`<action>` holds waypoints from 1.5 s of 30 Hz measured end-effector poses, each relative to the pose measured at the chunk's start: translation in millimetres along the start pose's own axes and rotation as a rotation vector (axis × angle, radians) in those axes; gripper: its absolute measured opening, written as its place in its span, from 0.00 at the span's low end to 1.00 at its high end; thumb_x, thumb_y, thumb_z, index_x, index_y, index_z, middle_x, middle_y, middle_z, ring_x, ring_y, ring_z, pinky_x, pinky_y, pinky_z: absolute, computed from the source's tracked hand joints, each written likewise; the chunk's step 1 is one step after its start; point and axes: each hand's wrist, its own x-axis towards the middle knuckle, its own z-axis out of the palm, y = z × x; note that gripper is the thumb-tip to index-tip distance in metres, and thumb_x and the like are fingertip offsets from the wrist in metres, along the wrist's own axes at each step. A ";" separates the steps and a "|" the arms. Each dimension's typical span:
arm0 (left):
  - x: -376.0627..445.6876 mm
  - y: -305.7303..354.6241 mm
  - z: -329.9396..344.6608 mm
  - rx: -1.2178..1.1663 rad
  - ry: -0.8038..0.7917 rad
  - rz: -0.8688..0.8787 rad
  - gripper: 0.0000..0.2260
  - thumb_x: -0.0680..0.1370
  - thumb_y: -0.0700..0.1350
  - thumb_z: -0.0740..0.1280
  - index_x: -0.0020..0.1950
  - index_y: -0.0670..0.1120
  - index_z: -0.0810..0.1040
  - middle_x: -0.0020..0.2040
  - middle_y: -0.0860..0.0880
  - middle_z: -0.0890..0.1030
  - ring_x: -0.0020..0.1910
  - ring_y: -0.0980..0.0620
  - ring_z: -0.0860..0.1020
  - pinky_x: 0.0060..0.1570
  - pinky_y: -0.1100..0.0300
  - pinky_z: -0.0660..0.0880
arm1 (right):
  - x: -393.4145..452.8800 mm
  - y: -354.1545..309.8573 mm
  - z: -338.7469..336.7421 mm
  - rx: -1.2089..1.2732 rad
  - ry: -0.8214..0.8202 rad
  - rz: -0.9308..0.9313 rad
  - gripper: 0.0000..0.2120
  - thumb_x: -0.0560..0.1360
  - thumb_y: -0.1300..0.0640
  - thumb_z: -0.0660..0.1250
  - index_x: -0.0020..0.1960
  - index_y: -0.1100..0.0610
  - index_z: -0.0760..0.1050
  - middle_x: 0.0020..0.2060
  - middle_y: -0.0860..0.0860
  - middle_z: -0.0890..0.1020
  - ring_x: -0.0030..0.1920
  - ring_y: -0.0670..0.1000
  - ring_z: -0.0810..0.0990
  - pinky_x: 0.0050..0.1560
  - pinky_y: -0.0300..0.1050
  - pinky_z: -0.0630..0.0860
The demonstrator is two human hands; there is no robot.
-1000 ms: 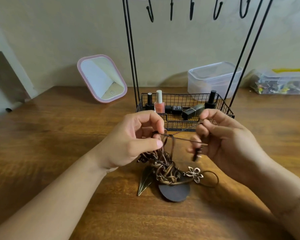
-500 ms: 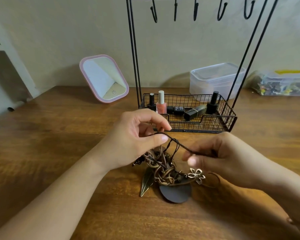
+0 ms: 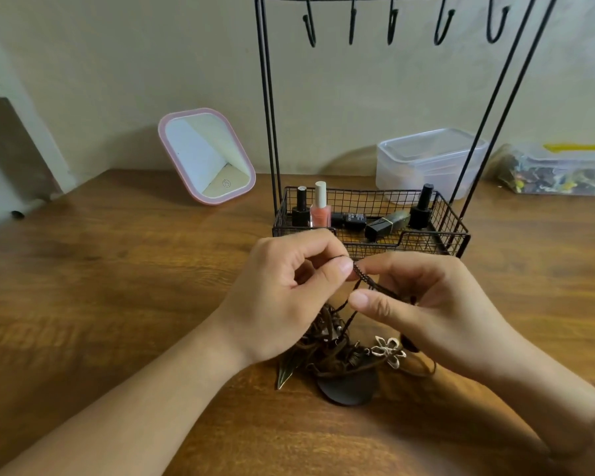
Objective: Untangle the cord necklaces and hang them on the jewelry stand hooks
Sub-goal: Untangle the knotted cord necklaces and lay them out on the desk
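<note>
Cord necklaces [image 3: 330, 345] lie knotted on the table [image 3: 117, 304]. Left hand [image 3: 282, 297] and right hand [image 3: 437, 310] each pinch one dark braided cord [image 3: 361, 274]. Bottle labels are unreadable.

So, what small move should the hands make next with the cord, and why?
Probably draw the dark braided cord, pinched between left hand and right hand, gently upward to find where it enters the tangle. The knot still lies bunched on the table; the hooks are bare.

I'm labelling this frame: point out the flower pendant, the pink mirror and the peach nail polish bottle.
flower pendant [image 3: 389, 350], head view, centre of the petals.
pink mirror [image 3: 200, 156], head view, middle of the glass.
peach nail polish bottle [image 3: 320, 215], head view, bottle body.
</note>
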 end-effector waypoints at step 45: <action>3.4 -7.1 -4.9 -0.413 0.270 -0.217 0.10 0.79 0.42 0.59 0.38 0.42 0.73 0.31 0.49 0.69 0.28 0.55 0.65 0.27 0.64 0.62 | -3.1 10.7 -4.6 0.420 -0.126 0.350 0.19 0.68 0.69 0.71 0.57 0.56 0.80 0.40 0.55 0.81 0.41 0.53 0.83 0.43 0.43 0.82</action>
